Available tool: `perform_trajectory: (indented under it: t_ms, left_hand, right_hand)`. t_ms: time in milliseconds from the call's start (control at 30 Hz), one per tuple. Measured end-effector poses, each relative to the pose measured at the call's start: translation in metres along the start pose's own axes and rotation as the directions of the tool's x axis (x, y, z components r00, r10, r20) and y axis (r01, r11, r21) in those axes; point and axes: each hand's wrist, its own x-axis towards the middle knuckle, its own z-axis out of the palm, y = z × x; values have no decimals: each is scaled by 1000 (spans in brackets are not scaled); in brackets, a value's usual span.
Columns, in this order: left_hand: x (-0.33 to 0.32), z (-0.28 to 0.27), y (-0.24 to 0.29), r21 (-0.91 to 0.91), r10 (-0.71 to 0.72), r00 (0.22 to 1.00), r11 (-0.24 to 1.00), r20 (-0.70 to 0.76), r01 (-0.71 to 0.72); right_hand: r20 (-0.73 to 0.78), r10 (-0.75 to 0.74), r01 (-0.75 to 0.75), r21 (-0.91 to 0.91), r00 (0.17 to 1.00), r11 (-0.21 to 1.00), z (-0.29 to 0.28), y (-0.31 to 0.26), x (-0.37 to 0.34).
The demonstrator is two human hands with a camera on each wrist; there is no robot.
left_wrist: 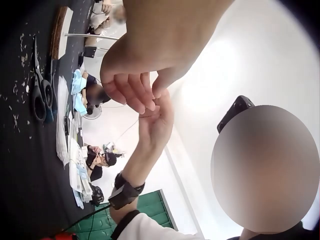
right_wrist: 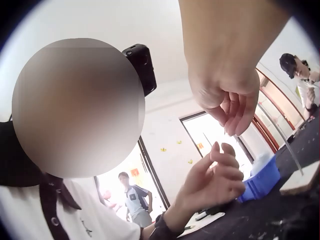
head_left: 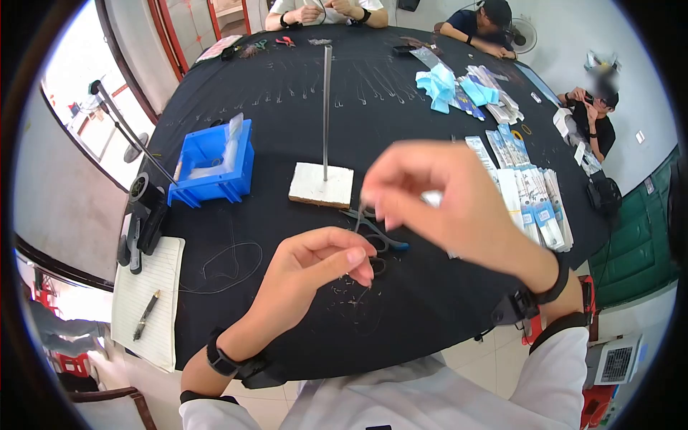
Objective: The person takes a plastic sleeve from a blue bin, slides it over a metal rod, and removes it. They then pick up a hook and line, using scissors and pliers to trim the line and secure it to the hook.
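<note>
Both hands work close together over the black-covered table. My left hand (head_left: 312, 269) pinches a thin thread (head_left: 357, 221) between thumb and fingers, palm turned up. Just above and to the right, my right hand (head_left: 444, 197), slightly blurred, has its thumb and fingertips together on the thread's upper part. In the left wrist view, the fingertips of both hands nearly meet. Beneath them lie scissors (head_left: 380, 240), partly covered by the hands; the left wrist view shows their dark handles (left_wrist: 39, 102). Small pale scraps (head_left: 352, 302) are scattered on the cloth below.
An upright metal rod (head_left: 327, 115) on a white block (head_left: 320, 185) stands ahead, with a blue bin (head_left: 215, 161) to its left. A notebook (head_left: 154, 287) with a pen (head_left: 147, 314) lies left. Packets (head_left: 541, 204) lie right. Several people sit around the table.
</note>
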Motion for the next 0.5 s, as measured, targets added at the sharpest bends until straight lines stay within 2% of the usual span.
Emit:
perform_trajectory:
  t_ms: [33,67,100,167,233,433,500]
  left_hand:
    - [3,-4,0,56,5,1000,998,-22,-4]
    - [7,-11,-2,42,-24,999,999,-30,25]
    - [11,-15,-3,8,-38,997,999,-64,39]
    - [18,-22,-7,-69,-73,988,996,-134,65]
    - [24,-31,-8,-120,-81,988,991,-135,65]
    - [31,-37,-3,-106,-16,987,994,-162,-1]
    - [31,-39,-3,-100,-28,988,995,-150,13]
  right_hand:
    - [-38,10,-11,-33,999,999,-4,-3,13]
    - [-85,-52,45,-86,995,995,-7,-3,26]
    - [-130,-118,99,-140,985,985,-10,-3,39]
    - [-203,-135,96,-190,970,977,-13,-8,61]
    - [-267,-278,191,-309,923,932,-15,-1,82]
    - [-276,-351,217,-419,895,882,-20,2,108]
    - [-205,-351,206,-511,913,835,-25,2,112]
